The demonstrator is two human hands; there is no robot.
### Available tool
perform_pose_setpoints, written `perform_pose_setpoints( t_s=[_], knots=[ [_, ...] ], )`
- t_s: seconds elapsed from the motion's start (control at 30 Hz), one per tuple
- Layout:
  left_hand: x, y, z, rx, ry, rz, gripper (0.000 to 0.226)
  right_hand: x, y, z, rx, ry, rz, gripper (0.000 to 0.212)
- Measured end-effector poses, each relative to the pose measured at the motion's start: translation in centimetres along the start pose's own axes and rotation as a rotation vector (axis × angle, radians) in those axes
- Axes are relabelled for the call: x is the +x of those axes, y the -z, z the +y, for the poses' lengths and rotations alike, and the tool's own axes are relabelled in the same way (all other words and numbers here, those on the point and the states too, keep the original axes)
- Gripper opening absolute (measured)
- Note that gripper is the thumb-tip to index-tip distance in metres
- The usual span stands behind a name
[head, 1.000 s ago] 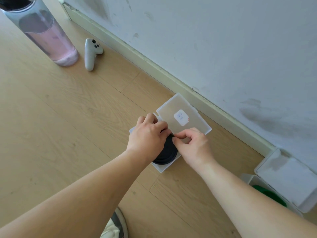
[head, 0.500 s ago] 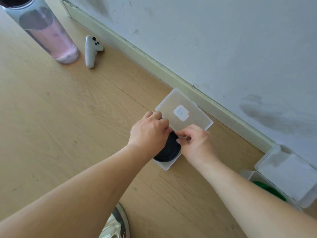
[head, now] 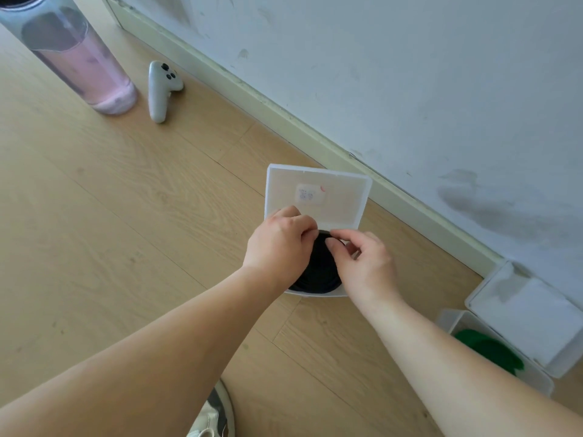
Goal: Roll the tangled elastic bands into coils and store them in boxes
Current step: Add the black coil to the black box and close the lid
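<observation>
The black coil (head: 318, 269) sits in the open box (head: 315, 294), lid (head: 340, 197) hinged back at 12 o'clock. The left hand (head: 277, 247) grips its 9 o'clock side, the right hand (head: 366, 266) pinches its 1 o'clock rim, apparently preventing unrolling.

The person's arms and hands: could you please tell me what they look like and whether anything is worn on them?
The left forearm and right forearm are bare, with no sleeve in view. The left hand and right hand wear no gloves, and no ring, watch or bracelet shows.
</observation>
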State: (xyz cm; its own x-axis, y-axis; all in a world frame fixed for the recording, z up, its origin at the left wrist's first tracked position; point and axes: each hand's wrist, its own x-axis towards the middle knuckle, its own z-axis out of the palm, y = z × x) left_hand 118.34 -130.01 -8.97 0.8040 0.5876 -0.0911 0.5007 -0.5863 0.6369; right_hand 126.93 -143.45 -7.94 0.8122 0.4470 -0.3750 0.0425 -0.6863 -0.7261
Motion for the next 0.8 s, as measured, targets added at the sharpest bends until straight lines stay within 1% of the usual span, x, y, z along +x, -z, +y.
perform_pose_setpoints(
  t_s=[0.07,0.1,0.23,0.37,0.5,0.6,0.67,0.7,0.77,0.8],
  knots=[
    [-0.1,0.0,-0.1,-0.046,-0.001,-0.007,0.015,0.5,-0.2,0.0,0.065,-0.055,-0.003,0.006],
    [-0.1,0.0,0.0,-0.058,0.001,-0.005,0.015,0.8,-0.3,-0.1,0.074,-0.061,-0.003,0.008],
    [-0.4,-0.2,0.2,-0.055,0.024,-0.006,0.015,0.9,-0.5,0.1,0.010,-0.043,0.010,0.008],
    [-0.4,-0.4,0.5,-0.006,0.045,-0.013,0.016,0.8,-0.6,0.1,-0.004,-0.038,0.018,0.011],
    [0.1,-0.2,1.5,0.035,0.143,-0.067,0.019,0.9,-0.8,-0.3,-0.001,-0.092,0.043,0.015],
    [0.7,0.2,2.0,0.086,0.212,-0.124,0.021,1.3,-0.7,-0.9,0.084,-0.187,0.019,0.015],
    [1.1,0.6,2.0,0.078,0.278,-0.121,0.022,1.5,-0.6,-1.0,0.141,-0.239,0.043,0.015],
    [1.2,0.9,1.9,0.073,0.314,-0.102,0.026,1.5,-0.5,-0.9,0.151,-0.262,0.069,0.019],
    [1.3,1.3,1.6,0.070,0.363,-0.083,0.037,1.6,-0.3,-0.5,0.152,-0.314,0.116,0.038],
    [1.3,1.4,1.6,0.070,0.372,-0.095,0.036,1.6,-0.1,-0.2,0.162,-0.343,0.123,0.047]
  ],
)
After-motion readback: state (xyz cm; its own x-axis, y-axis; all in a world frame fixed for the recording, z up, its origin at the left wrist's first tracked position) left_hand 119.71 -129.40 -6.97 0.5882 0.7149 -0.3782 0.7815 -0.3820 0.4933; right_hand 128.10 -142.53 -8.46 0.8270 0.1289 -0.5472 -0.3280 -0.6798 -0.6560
